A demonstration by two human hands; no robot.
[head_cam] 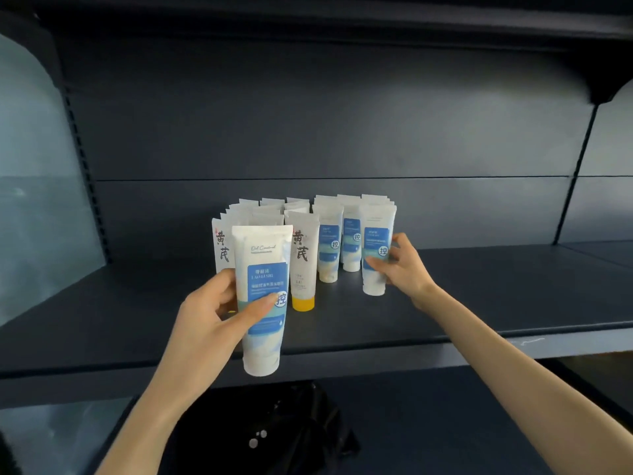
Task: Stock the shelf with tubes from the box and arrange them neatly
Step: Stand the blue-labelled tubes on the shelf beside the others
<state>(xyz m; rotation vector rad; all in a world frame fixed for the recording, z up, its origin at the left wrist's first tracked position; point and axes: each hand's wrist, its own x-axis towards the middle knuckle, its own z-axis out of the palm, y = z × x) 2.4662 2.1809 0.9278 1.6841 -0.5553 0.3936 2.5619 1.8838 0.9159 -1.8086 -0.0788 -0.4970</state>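
Our left hand grips a white plastic tube with blue label, marked "Oil Control", before the dark grey metal shelf; our right hand pinches a matching tube beside upright rows, one yellow-capped white tube lettered "黄芪".

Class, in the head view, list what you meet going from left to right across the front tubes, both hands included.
In order: left hand → held tube → yellow-capped tube → blue-label tube → second blue-label tube → gripped tube → right hand.
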